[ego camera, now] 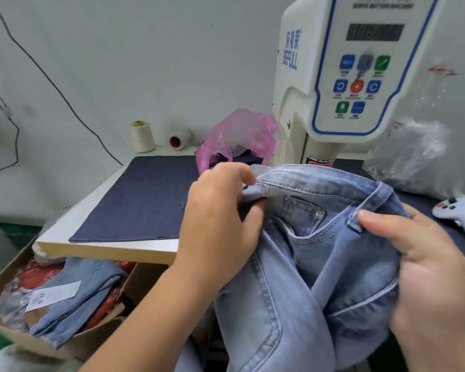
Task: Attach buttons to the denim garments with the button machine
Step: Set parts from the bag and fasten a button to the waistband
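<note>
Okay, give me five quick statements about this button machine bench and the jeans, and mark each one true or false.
1. Both hands grip the light blue jeans, left hand and right hand. True.
2. The pink plastic bag sits right of the button machine. False: it sits to the machine's left.
3. Two thread spools stand by the wall. True, though one lies on its side.
4. The cardboard box below the table holds only red cloth. False: folded denim with a white tag lies in it too.
5. A dark cloth covers part of the table. True.
</note>
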Tool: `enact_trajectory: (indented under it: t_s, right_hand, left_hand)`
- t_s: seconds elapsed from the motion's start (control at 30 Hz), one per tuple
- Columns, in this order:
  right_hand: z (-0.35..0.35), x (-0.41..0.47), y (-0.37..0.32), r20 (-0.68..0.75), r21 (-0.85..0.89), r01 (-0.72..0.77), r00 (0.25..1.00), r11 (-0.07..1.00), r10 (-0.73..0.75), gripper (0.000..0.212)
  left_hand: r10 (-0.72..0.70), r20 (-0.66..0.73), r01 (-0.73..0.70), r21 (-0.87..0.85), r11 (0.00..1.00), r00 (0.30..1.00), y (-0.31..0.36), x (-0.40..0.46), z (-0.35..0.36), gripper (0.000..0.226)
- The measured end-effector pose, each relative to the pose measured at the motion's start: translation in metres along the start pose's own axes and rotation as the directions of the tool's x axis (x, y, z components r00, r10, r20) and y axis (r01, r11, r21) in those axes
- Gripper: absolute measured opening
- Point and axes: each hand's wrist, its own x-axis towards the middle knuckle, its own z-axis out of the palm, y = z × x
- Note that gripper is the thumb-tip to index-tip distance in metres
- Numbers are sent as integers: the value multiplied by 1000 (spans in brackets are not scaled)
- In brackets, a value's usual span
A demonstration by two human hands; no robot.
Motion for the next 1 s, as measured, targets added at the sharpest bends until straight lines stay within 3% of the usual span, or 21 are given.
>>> enact_trajectory:
  t_s: [0.07, 0.17, 0.23, 0.33, 0.43, 0.53, 0.6, 0.67, 0.8, 0.9, 0.97, 1.0]
  right_hand:
    - [-2, 1, -1, -33, 58, -42, 999, 997, 44, 28]
    - [-2, -1, -4, 86, 222, -183, 982, 958, 168, 44]
    - [2, -5, -7, 154, 263, -223, 970, 939, 187, 37]
    - [12, -10, -16, -17, 204, -119, 992, 972, 125, 31]
    - [4, -8, -16, 108, 276, -332, 943, 902, 314, 31]
    - [-8, -7, -11, 132, 293, -428, 904, 855, 407, 55]
    - [-6, -8, -6, 193, 284, -465, 885, 839, 425, 72]
    - [-4, -11, 1, 243, 261, -454, 885, 852, 397, 69]
    - [-3, -15, 7, 190, 140, -383, 916, 913, 355, 82]
    - [-3, -13, 9, 123, 112, -332, 940, 936, 319, 79]
    - [-8, -12, 8, 101, 88, -242, 967, 966, 233, 61]
    - [-11, -12, 9, 67, 45, -208, 976, 977, 205, 37]
  left_hand:
    - [142, 75, -137, -62, 989, 987, 7, -2, -6, 22]
    - [90, 324, -15, -227, 974, 942, 14, -2, -17, 27]
    - [2, 473, 76, -146, 986, 881, 14, -4, -19, 33]
    - [-88, 644, 82, 39, 996, 760, 14, -8, -14, 39]
    - [-83, 746, 82, 38, 996, 660, 16, -9, -14, 39]
    - [-49, 802, 177, -72, 982, 595, 18, -7, -22, 37]
    - [2, 817, 331, -236, 913, 577, 24, -5, -29, 26]
    - [54, 807, 405, -351, 844, 588, 32, -5, -30, 19]
    - [-36, 728, 378, -312, 872, 685, 44, -13, -24, 32]
    - [-39, 750, 443, -347, 827, 660, 43, -17, -25, 28]
    - [-5, 775, 474, -381, 794, 632, 38, -19, -29, 25]
    - [5, 780, 466, -379, 799, 626, 35, -20, -30, 23]
